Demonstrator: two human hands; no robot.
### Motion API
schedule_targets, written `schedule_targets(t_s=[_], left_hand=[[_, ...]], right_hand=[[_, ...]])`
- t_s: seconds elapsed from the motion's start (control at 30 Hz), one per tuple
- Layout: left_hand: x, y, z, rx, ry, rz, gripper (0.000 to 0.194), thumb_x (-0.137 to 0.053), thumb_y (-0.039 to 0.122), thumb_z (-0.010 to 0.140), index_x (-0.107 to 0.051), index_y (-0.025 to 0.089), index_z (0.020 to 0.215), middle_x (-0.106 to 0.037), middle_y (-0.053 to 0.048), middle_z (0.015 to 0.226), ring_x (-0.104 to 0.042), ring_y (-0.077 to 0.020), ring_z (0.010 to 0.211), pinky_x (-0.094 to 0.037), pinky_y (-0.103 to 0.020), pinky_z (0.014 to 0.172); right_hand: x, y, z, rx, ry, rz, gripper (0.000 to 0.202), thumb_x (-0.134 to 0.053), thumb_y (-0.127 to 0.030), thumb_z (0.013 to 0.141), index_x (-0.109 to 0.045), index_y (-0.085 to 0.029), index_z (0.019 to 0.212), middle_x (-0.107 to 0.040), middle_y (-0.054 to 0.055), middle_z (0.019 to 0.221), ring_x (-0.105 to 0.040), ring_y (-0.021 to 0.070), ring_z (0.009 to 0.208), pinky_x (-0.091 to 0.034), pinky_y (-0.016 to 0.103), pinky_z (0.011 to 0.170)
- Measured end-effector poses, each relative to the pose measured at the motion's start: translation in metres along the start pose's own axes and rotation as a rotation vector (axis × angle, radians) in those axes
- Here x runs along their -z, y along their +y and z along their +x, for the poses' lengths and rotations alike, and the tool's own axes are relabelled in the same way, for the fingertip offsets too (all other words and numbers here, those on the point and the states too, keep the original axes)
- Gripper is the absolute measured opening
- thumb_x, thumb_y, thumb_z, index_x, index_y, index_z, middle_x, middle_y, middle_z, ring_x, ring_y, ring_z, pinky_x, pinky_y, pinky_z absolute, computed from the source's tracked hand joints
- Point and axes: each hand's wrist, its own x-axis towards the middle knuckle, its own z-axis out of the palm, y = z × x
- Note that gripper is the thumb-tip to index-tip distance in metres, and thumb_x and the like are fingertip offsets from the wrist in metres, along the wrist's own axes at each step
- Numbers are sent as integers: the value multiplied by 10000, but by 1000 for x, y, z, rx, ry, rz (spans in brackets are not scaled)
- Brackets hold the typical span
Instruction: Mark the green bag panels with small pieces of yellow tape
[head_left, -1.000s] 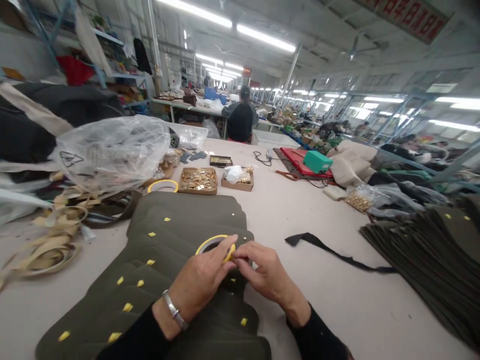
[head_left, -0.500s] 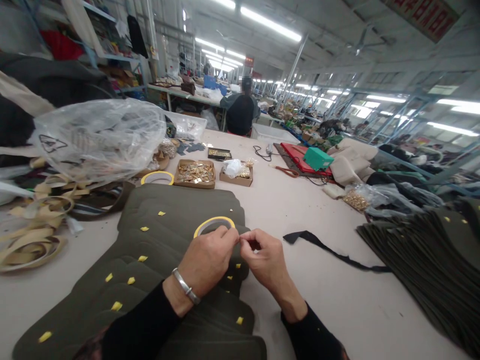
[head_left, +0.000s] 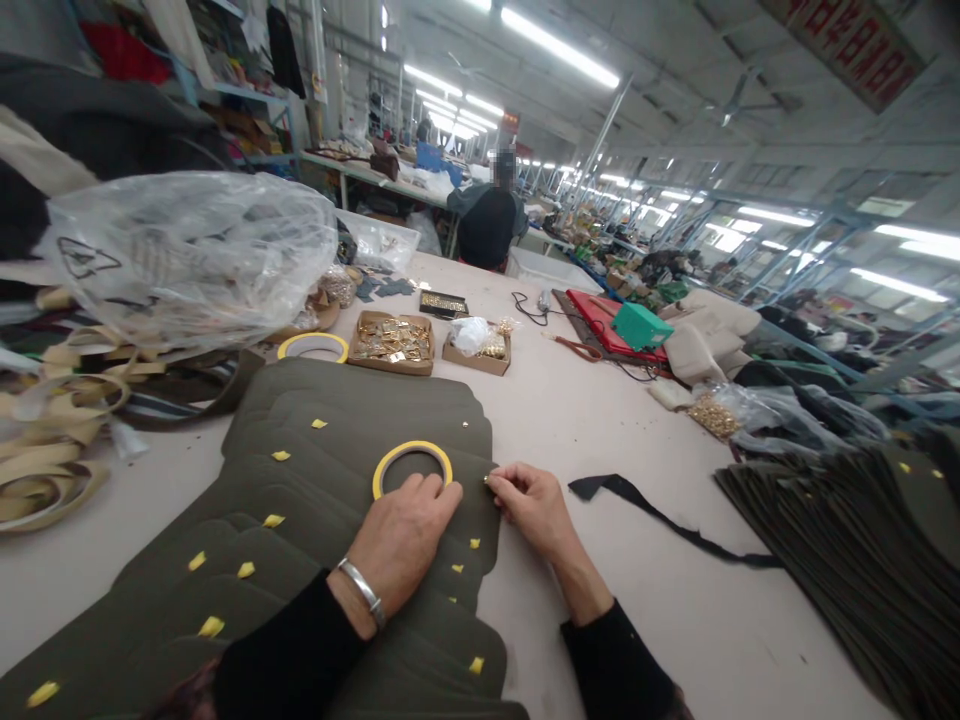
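My left hand [head_left: 409, 540], with a silver bangle on the wrist, has its fingers curled over the near rim of a roll of yellow tape [head_left: 377, 470]. The roll is over a stack of dark olive fabric panels [head_left: 315, 600] dotted with small yellow tape bits [head_left: 274, 521]. At the stack's right edge, my right hand [head_left: 532, 505] pinches a tiny shiny metal piece [head_left: 486, 480] between thumb and forefinger. Another tiny shiny piece [head_left: 465, 424] lies on the fabric farther back.
Behind the panels stand a box of gold metal fittings [head_left: 394, 340], a smaller box [head_left: 480, 350] and another tape roll [head_left: 313, 347]. A black strip [head_left: 660, 525] and stacked olive panels [head_left: 810, 570] lie right. Plastic bag [head_left: 195, 260] and straps [head_left: 60, 430] crowd the left. Farther off sits a person [head_left: 487, 220].
My hands, which met at the fingertips, have come apart. The left has moved left and down with the tape roll; the right stays by the fabric edge, its pinched metal piece now visible.
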Motion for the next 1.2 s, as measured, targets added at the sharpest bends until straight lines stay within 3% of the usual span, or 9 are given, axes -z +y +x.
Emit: schedule_targets(t_s=[0.2,0.37,0.5,0.63,0.8,0.93,1.0,1.07,1.2], left_hand=[[3,2,-1,5,-39,18,225,-380,84,908,-571,198,946,-595,-50,905,-548,-197,839,-477,-289,692],[3,-2,-4,-52,-50,9,203,-378,146,930,-574,198,941,-598,-58,877,-543,-229,822,-471,-374,725],[3,-5,-3,-73,-47,-13,206,-374,186,943,-579,199,944,-600,-61,881,-533,-222,814,-443,-378,740],[3,-7,-3,-102,-24,-23,199,-379,191,941,-576,196,920,-594,-61,876,-519,-217,811,-423,-365,729],[7,-11,-2,-133,0,-69,206,-354,191,951,-553,190,898,-584,-56,878,-518,-211,812,-430,-348,725],[14,-18,-1,-152,1,-144,210,-333,203,964,-531,189,898,-573,-45,883,-546,-199,816,-444,-331,720],[17,-20,-2,-155,-10,-162,210,-327,205,966,-527,190,902,-571,-39,882,-561,-188,794,-446,-321,703],[20,-22,-3,-161,-22,-174,209,-325,206,967,-526,193,910,-573,-32,880,-571,-179,766,-446,-314,686],[24,-26,-4,-172,-7,-213,213,-325,212,971,-534,198,930,-583,-28,886,-587,-173,771,-456,-309,700]], right_hand=[[-11,-4,4,162,44,-298,146,-550,-216,803,-679,-179,747,-682,11,685,-590,141,606,-423,237,582],[-5,-1,2,173,92,-425,197,-610,-242,813,-619,-190,1002,-623,-37,586,-582,152,551,-433,252,579],[6,3,-5,407,149,-398,99,-542,-237,886,-634,-199,880,-680,25,786,-632,158,714,-476,256,678],[5,6,-7,599,19,-544,166,-487,-169,908,-651,-195,898,-670,60,843,-629,175,804,-487,281,763],[-9,3,0,402,19,-623,172,-499,-175,897,-668,-187,868,-673,67,824,-628,183,782,-479,299,757],[-12,2,6,256,69,-526,132,-555,-194,846,-677,-201,798,-665,52,821,-615,182,787,-474,304,756],[-10,3,8,278,108,-473,117,-592,-201,810,-680,-200,887,-659,66,912,-603,200,871,-469,334,817],[-7,2,8,241,121,-382,265,-627,-237,787,-653,-190,1047,-661,73,965,-601,207,892,-473,353,833],[-2,-6,2,55,12,-151,250,-636,-248,768,-679,-154,996,-695,41,817,-621,174,726,-494,299,710]])
